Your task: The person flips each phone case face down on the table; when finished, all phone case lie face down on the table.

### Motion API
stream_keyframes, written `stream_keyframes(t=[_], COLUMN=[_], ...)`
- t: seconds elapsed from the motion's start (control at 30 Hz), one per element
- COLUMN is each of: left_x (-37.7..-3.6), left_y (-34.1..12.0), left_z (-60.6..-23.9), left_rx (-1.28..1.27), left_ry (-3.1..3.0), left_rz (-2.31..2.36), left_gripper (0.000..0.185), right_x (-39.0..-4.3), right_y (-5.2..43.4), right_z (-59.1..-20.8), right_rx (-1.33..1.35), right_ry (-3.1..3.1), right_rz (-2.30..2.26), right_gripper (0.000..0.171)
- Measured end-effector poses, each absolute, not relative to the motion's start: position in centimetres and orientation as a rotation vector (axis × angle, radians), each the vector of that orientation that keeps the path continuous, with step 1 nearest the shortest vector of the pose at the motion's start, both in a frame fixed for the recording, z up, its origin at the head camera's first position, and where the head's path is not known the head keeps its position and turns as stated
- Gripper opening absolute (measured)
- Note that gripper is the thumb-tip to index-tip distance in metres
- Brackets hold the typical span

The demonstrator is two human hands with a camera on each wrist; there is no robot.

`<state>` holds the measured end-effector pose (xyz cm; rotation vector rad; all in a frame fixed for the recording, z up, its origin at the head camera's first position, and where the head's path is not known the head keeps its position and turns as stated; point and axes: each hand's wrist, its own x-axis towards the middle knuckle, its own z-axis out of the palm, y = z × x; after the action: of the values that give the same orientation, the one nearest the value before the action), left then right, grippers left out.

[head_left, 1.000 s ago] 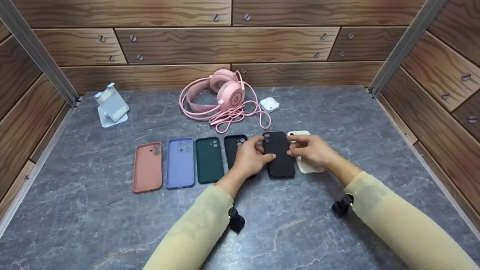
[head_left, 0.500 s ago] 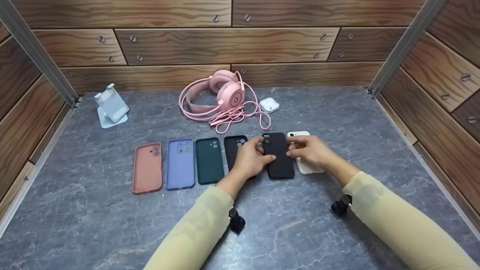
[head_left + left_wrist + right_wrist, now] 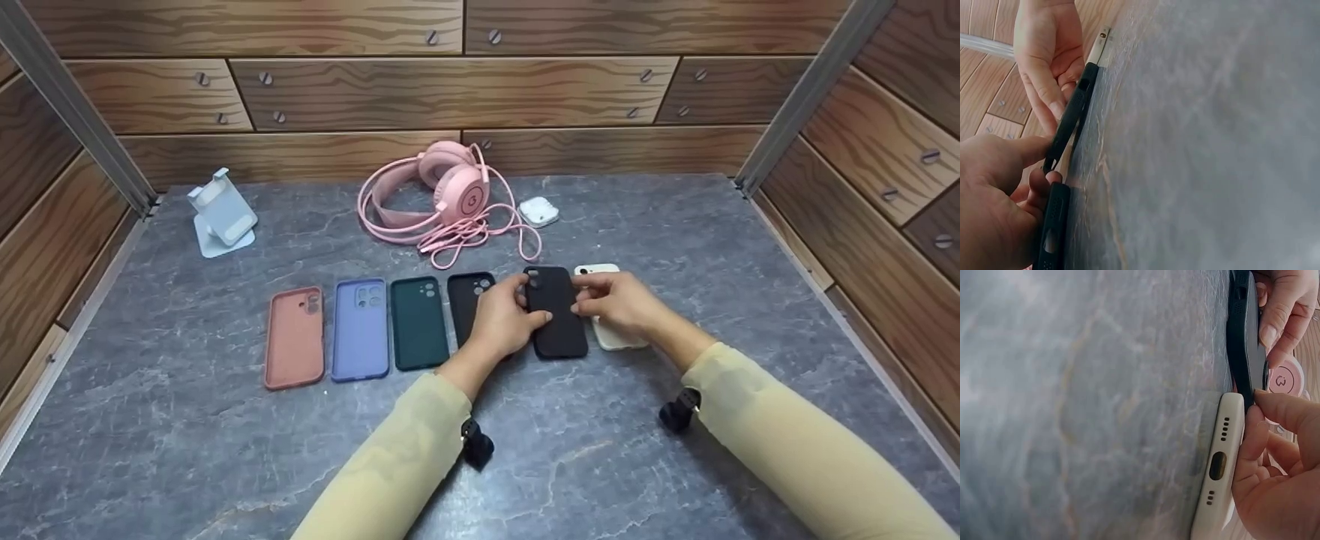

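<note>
Tabletop: cream case's port holes

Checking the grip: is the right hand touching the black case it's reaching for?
Touching. In the right wrist view, the right hand has a fingertip pressed on the black case edge; the head view shows both hands holding it.

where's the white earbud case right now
In the head view, the white earbud case sits at the back of the grey table, just right of the pink headphones, behind the row of phone cases.
</note>
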<state>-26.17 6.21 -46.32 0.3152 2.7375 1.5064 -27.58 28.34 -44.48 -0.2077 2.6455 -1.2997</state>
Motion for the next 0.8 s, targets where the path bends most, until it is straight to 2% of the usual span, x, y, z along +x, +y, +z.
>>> stream_keyframes(t=[0.27, 0.5, 0.8], left_x=[-25.9, -25.8, -26.2], left_y=[6.4, 6.4, 3.3], left_z=[-46.0, -45.3, -42.7], left_rx=[0.37, 0.287, 0.35], left_ry=[2.837, 2.776, 2.785], left_rz=[1.354, 1.43, 1.598], left_gripper=[0.052, 0.048, 0.051], right_x=[-27.5, -27.5, -27.5], right_y=[27.8, 27.9, 27.5], right_z=[-44.3, -44.5, -43.3], right_rx=[-0.253, -0.23, -0.187], right_ry=[2.731, 2.724, 2.665], right_rz=[-1.193, -1.219, -1.448], right_gripper=[0.055, 0.056, 0.049])
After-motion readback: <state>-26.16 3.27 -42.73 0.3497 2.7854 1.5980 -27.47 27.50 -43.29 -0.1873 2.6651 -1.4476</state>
